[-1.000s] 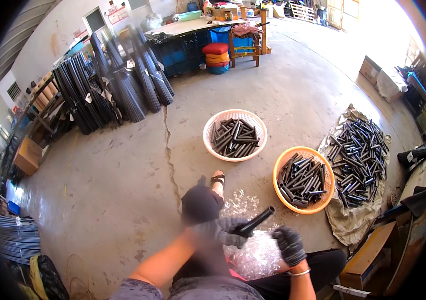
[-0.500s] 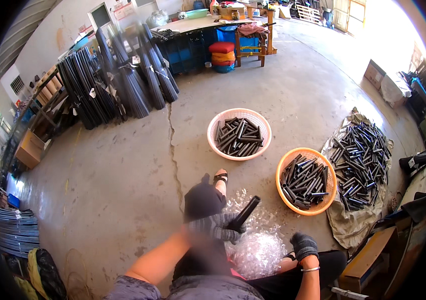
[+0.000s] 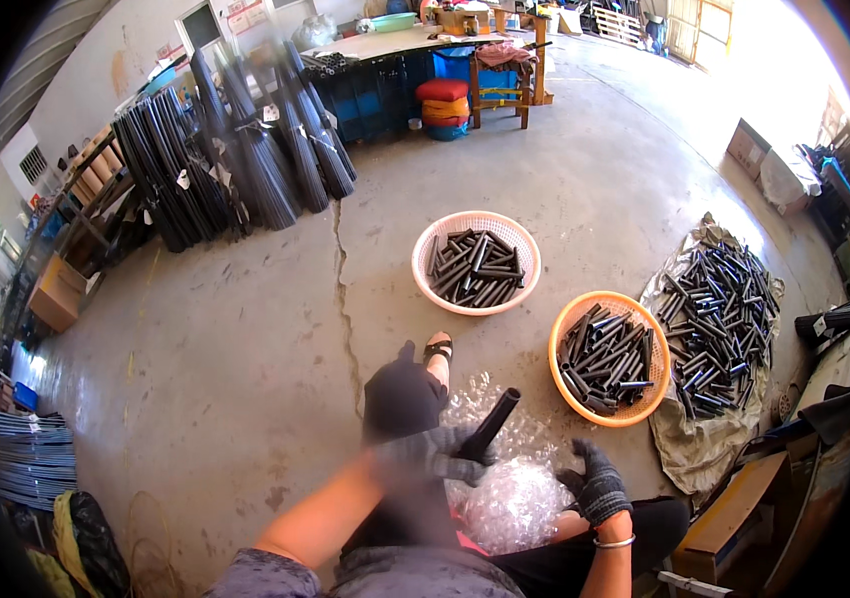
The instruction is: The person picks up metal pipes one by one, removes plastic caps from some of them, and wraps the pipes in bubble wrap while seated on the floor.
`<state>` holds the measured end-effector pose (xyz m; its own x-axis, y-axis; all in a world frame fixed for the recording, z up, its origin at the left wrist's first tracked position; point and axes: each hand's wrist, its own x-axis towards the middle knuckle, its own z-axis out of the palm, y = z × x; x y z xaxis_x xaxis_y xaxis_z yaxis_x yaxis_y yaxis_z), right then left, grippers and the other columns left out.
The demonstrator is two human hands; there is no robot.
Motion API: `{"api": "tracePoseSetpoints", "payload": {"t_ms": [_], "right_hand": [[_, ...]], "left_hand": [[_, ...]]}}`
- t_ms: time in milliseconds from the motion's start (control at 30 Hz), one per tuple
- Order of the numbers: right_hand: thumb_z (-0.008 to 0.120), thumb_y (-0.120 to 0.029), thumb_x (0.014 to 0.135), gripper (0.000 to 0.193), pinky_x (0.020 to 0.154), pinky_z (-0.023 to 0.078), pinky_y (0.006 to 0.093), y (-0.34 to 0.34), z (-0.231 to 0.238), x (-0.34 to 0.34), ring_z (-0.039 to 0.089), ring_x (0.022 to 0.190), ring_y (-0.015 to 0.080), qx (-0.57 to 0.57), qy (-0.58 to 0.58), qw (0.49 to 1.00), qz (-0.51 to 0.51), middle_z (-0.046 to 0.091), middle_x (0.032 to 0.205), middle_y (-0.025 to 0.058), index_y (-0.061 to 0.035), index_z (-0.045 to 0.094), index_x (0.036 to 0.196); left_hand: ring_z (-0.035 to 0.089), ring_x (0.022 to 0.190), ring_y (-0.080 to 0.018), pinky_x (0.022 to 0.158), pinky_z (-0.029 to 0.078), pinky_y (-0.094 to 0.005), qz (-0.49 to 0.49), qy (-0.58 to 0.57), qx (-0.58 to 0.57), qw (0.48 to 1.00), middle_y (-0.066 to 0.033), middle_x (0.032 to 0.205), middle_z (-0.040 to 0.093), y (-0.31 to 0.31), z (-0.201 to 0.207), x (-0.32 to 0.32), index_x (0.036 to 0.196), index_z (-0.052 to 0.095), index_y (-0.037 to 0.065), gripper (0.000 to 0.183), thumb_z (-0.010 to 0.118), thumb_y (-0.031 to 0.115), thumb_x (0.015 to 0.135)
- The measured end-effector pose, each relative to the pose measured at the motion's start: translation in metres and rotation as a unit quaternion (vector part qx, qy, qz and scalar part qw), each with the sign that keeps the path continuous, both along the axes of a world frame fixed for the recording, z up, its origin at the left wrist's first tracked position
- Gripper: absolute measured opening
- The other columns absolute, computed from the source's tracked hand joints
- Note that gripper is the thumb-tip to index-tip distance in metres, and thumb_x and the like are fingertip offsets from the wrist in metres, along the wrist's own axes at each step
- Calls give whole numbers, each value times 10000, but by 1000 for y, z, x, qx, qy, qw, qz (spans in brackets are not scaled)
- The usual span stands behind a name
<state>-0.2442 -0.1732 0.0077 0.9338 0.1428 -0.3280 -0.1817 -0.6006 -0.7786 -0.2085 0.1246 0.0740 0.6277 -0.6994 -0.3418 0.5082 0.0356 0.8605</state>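
My left hand (image 3: 437,454), in a grey knit glove, is closed around a short black tube (image 3: 496,423), whose far end tilts up to the right. Part of that hand is blurred. My right hand (image 3: 599,485), also gloved, is held open to the right with thumb and fingers apart and nothing visible between them. Below and between both hands lies a heap of clear, curly plastic shavings (image 3: 519,503). Beyond them stand a pink basket (image 3: 423,286) and an orange basket (image 3: 557,383), each filled with black tubes.
More black tubes (image 3: 719,319) are piled on a beige cloth (image 3: 679,448) at the right. An opened cardboard box (image 3: 734,503) sits near my right knee. Bundles of long dark rods (image 3: 265,174) lean near a worktable (image 3: 385,45) at the back. A crack runs along the concrete floor.
My right hand has risen slightly and its fingers have spread from a more closed shape. My left hand keeps hold of the tube in nearly the same place.
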Motion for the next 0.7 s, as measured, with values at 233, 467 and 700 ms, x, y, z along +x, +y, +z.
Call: {"api": "tracePoseSetpoints", "payload": {"t_ms": [233,467,700], "right_hand": [[628,-48,833,250,600,468,262,21,5,-8,560,665,114,151,-132,979,21,610,842,56,-25,574,1076],[714,-34,738,510,617,488,291,-22,0,4,586,669,127,-94,-12,995,-31,634,942,86,-22,490,1196],[643,34,769,345,685,487,312,32,-16,-11,592,724,189,233,-162,959,-8,620,809,54,-42,554,1094]], "left_hand": [[523,1060,-133,938,409,-278,-75,-43,-12,996,-25,1090,602,-12,16,9,1206,519,10,406,648,23,821],[556,973,-130,887,441,-279,-14,-27,-5,1000,-32,1038,604,10,-13,4,1194,528,20,364,628,50,845],[544,998,-114,890,443,-267,-23,76,-85,993,-21,1050,597,-12,-2,5,1208,518,16,395,643,51,834]]}}
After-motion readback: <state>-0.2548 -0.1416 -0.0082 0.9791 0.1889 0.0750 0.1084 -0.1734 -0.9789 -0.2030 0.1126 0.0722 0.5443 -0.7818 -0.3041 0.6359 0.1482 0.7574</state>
